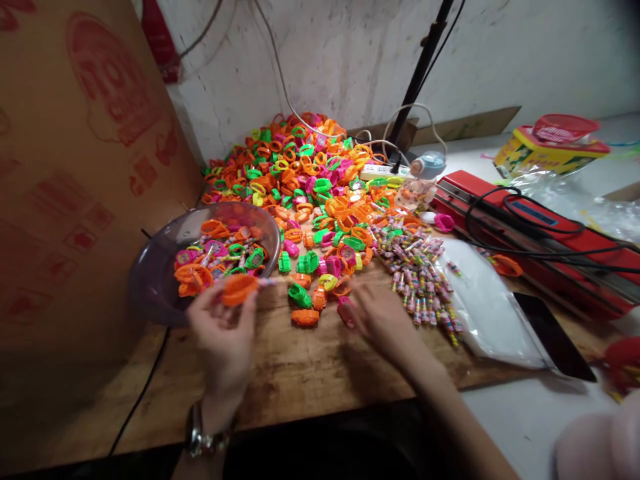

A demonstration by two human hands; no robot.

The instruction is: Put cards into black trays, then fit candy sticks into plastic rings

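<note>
My left hand (225, 327) is closed on an orange toy watch (240, 290), held at the right rim of a translucent purple bowl (150, 267). A thin wrapped candy stick (267, 283) juts from that watch to the right. Over the wooden table, my right hand (377, 313) is smeared by motion. Its fingertips are beside a pink toy watch (346, 312); whether they grip it is unclear. Between the hands lie loose toy watches, among them a green one (300, 295) and an orange one (305, 318). Inside the bowl are more watches and candy sticks.
A large heap of toy watches (295, 160) reaches the wall. Candy sticks (420, 280) are piled right of my right hand, beside clear plastic bags (493, 313), a dark phone (553, 337) and a red sealer-like machine (530, 220). A tall cardboard box (75, 200) stands left.
</note>
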